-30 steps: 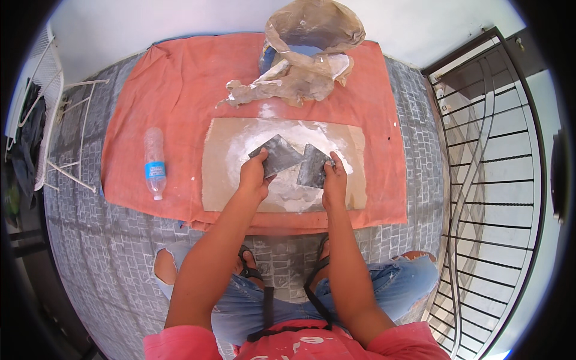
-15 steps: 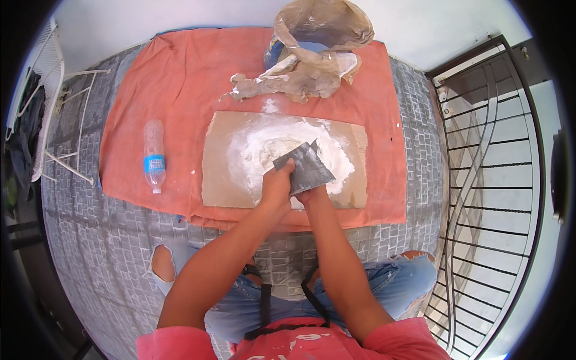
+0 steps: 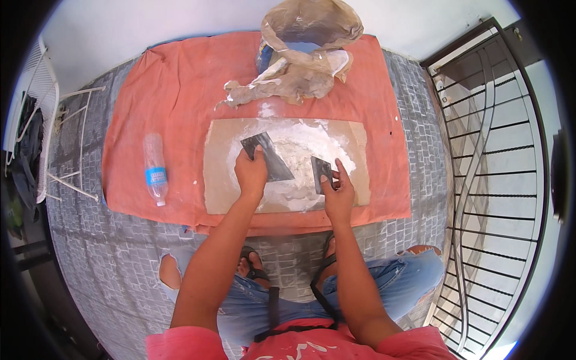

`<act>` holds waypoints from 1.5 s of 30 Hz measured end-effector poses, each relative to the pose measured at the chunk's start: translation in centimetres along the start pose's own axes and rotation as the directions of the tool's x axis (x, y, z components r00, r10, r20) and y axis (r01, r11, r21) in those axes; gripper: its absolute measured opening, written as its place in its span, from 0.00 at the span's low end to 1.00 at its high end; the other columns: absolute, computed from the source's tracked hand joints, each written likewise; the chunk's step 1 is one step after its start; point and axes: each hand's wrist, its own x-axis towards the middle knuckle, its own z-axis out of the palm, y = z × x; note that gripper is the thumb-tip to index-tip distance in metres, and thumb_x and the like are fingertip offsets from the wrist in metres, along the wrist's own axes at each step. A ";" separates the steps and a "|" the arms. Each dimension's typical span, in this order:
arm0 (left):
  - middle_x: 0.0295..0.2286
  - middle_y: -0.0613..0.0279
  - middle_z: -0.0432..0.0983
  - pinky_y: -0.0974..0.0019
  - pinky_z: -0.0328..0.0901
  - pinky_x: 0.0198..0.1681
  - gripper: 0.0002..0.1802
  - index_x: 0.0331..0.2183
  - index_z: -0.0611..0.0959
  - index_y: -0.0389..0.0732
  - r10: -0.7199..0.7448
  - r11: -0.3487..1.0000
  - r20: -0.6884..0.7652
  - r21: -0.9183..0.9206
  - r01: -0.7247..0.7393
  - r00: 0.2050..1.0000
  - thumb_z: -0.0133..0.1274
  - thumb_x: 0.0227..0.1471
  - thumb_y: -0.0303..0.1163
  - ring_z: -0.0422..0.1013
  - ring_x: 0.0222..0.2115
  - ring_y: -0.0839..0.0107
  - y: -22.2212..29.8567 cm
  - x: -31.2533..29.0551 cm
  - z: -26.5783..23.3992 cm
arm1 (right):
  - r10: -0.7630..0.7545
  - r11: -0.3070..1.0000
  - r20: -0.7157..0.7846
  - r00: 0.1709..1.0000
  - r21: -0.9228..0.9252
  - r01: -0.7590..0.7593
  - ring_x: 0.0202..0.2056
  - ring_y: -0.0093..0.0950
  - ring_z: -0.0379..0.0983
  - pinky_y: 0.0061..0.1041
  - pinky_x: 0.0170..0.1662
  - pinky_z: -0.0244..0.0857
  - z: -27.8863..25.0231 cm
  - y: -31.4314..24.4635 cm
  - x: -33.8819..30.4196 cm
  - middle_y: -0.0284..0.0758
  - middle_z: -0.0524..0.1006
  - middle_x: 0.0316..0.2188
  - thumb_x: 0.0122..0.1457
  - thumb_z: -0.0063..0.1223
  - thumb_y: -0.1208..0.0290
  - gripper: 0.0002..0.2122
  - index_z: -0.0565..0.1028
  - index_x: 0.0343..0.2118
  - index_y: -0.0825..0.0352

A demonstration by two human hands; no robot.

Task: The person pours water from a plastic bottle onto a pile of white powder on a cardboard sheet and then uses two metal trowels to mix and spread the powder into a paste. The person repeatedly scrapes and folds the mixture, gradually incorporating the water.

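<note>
Between thumb and fingers, my left hand [image 3: 251, 174] grips a dark flat scraper [image 3: 275, 162], tilted over the left part of a heap of white powder [image 3: 300, 151]. A smaller dark scraper [image 3: 321, 174] is pinched in my right hand [image 3: 340, 195], to the right of the heap, with the index finger lifted off it. The two scrapers stand apart, the powder between them. Under the powder lies a piece of brown cardboard [image 3: 217, 153], smeared white around the middle. Whether the scraper edges touch the cardboard is hard to tell.
The cardboard rests on an orange cloth [image 3: 180, 90] over grey paving [image 3: 78, 234]. An open brown paper bag [image 3: 312, 78] stands at the back. On the left lies a clear plastic bottle [image 3: 156, 171] with a blue label. A metal gate [image 3: 492, 174] borders the right; a white metal rack [image 3: 54, 108] stands far left.
My hands have moved apart from close together above the powder. The left scraper went left and the right one right, so both now show separately.
</note>
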 end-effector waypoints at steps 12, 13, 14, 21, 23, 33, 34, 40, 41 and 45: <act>0.36 0.52 0.85 0.57 0.70 0.43 0.15 0.47 0.85 0.31 -0.033 0.984 0.181 0.176 0.000 0.983 0.57 0.68 0.35 0.78 0.37 0.64 0.1 -2.9 -1.3 | -0.233 0.892 0.254 0.939 -0.329 0.310 0.43 0.41 0.79 0.37 0.49 0.72 4.5 -2.7 1.4 0.42 0.86 0.44 0.65 0.61 0.72 0.17 0.84 0.56 0.62; 0.36 0.57 0.85 0.61 0.69 0.43 0.15 0.47 0.85 0.31 -0.046 0.987 0.199 0.157 0.014 0.979 0.57 0.69 0.34 0.75 0.36 0.72 0.3 -3.3 -1.7 | -0.314 0.881 0.227 0.922 -0.292 0.372 0.43 0.43 0.78 0.39 0.49 0.72 4.3 -2.6 2.2 0.41 0.86 0.44 0.65 0.60 0.73 0.17 0.84 0.56 0.62; 0.35 0.55 0.85 0.60 0.70 0.43 0.16 0.47 0.85 0.30 -0.021 0.996 0.152 0.089 0.007 0.988 0.57 0.69 0.34 0.76 0.35 0.69 0.9 -3.1 -2.1 | -0.331 0.878 0.216 0.919 -0.286 0.384 0.43 0.44 0.78 0.40 0.50 0.72 4.1 -2.4 2.7 0.41 0.86 0.44 0.65 0.59 0.73 0.17 0.84 0.56 0.61; 0.44 0.57 0.83 0.61 0.68 0.50 0.17 0.52 0.82 0.30 -0.053 0.954 -0.058 -0.296 0.034 0.997 0.53 0.72 0.34 0.75 0.42 0.70 5.4 -1.4 -4.5 | -0.377 0.832 0.245 0.893 -0.334 0.442 0.44 0.44 0.77 0.41 0.50 0.72 4.6 -1.4 3.8 0.41 0.85 0.46 0.65 0.58 0.73 0.18 0.83 0.58 0.60; 0.47 0.57 0.82 0.62 0.67 0.51 0.17 0.54 0.82 0.31 -0.055 0.934 -0.066 -0.355 0.028 0.996 0.53 0.73 0.34 0.75 0.45 0.70 6.1 -1.0 -4.8 | -0.350 0.835 0.244 0.904 -0.357 0.420 0.44 0.45 0.78 0.41 0.49 0.73 4.4 -1.4 4.9 0.41 0.85 0.46 0.65 0.58 0.74 0.18 0.83 0.58 0.59; 0.50 0.58 0.80 0.63 0.69 0.57 0.21 0.57 0.79 0.32 -0.141 0.788 0.031 -0.602 0.131 0.989 0.55 0.72 0.37 0.76 0.50 0.68 12.1 -1.5 -7.1 | 0.188 0.961 0.384 0.904 0.117 -0.250 0.39 0.27 0.80 0.30 0.48 0.72 -2.9 3.6 13.2 0.35 0.85 0.42 0.65 0.49 0.75 0.20 0.78 0.60 0.68; 0.51 0.58 0.80 0.63 0.69 0.57 0.21 0.57 0.78 0.32 -0.124 0.779 0.039 -0.615 0.121 0.992 0.55 0.72 0.37 0.76 0.51 0.68 13.1 -1.7 -7.6 | 0.247 0.916 0.460 0.853 0.177 -0.360 0.40 0.26 0.80 0.29 0.49 0.71 -3.8 4.6 13.4 0.34 0.85 0.43 0.66 0.49 0.72 0.21 0.79 0.60 0.67; 0.51 0.59 0.80 0.63 0.70 0.57 0.21 0.56 0.79 0.33 0.005 0.683 0.027 -0.730 0.016 1.000 0.55 0.72 0.38 0.76 0.51 0.70 17.8 -1.9 -10.5 | 0.177 0.978 0.793 0.583 -0.075 -0.195 0.39 0.28 0.80 0.29 0.52 0.71 0.7 3.8 6.7 0.35 0.85 0.36 0.67 0.47 0.65 0.24 0.79 0.62 0.69; 0.50 0.60 0.80 0.63 0.70 0.57 0.20 0.56 0.79 0.33 0.015 0.684 0.027 -0.729 0.009 1.000 0.56 0.72 0.39 0.76 0.51 0.70 18.3 -1.9 -10.8 | 0.209 0.975 0.854 0.477 -0.221 -0.031 0.39 0.33 0.82 0.33 0.52 0.73 3.2 2.2 5.0 0.38 0.86 0.35 0.66 0.49 0.63 0.25 0.78 0.63 0.67; 0.50 0.60 0.80 0.61 0.73 0.57 0.20 0.56 0.79 0.34 0.061 0.683 0.054 -0.731 -0.003 0.997 0.55 0.72 0.37 0.77 0.50 0.68 19.3 -1.8 -11.1 | 0.077 0.685 0.994 -0.081 0.006 0.728 0.45 0.45 0.83 0.40 0.55 0.73 8.5 -4.4 -1.6 0.46 0.87 0.41 0.62 0.54 0.58 0.30 0.76 0.67 0.62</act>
